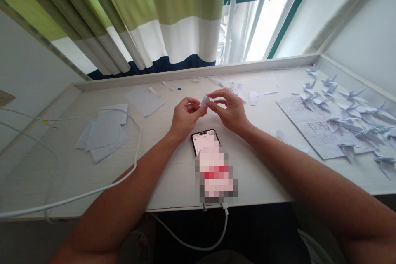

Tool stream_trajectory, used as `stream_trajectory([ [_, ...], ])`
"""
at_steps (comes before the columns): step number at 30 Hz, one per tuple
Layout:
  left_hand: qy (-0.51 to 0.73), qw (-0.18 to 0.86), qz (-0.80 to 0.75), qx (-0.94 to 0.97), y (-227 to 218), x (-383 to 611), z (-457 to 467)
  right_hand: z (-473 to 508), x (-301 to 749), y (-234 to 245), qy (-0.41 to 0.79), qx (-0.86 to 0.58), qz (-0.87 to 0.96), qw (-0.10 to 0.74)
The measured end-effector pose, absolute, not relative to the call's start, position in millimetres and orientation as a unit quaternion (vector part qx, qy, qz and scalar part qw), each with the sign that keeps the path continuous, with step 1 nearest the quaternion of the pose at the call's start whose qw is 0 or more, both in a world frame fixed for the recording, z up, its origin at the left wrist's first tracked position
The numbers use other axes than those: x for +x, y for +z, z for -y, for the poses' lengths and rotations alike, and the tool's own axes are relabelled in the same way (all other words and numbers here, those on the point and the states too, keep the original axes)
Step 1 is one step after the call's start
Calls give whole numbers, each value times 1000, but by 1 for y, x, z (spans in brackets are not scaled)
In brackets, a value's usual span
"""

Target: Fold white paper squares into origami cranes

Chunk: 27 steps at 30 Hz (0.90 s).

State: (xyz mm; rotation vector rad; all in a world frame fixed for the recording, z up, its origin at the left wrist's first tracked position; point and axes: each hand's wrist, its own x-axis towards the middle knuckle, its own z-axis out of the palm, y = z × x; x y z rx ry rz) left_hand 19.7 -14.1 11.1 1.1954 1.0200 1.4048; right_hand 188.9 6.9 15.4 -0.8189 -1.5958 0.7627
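A small folded piece of white paper (204,100) is pinched between my two hands, above the middle of the white desk. My left hand (186,117) grips its lower left side with thumb and fingers. On its right side, the thumb and forefinger of my right hand (229,109) close on the paper, the other fingers curled. Its exact folds are too small to make out. Just below my hands lies a phone (207,140), partly blurred out, with a white cable plugged into its near end.
Several folded paper cranes (349,111) crowd the right side, some on a printed sheet (305,126). Loose white sheets (107,130) lie at the left, with another stack (145,101) farther back. Paper scraps (253,98) are scattered behind my hands. A white cable (136,148) loops over my left forearm.
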Motion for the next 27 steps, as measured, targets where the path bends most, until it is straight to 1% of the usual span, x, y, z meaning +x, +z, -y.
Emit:
stream_trajectory([
  [4,585,479,-414,507,12,20,14,-5,189,18,236,-369,710,551],
  [7,598,472,-421,493,12,21,13,-2,189,20,163,-357,759,520],
  [9,613,469,-420,477,12,21,12,1,189,21,135,-331,789,499],
  [11,623,467,-415,469,11,21,12,3,189,22,131,-309,806,488],
  [14,627,463,-406,477,12,21,12,3,188,22,180,-307,793,495],
  [17,622,457,-401,493,14,22,13,-2,187,20,287,-340,714,540],
  [19,617,455,-403,500,14,23,14,-7,187,18,368,-362,655,552],
  [23,616,446,-417,498,14,22,12,-9,188,17,493,-355,610,508],
  [25,614,443,-427,494,14,21,12,-8,189,17,521,-338,616,484],
  [27,603,455,-427,496,14,20,12,-7,190,18,524,-328,624,477],
])
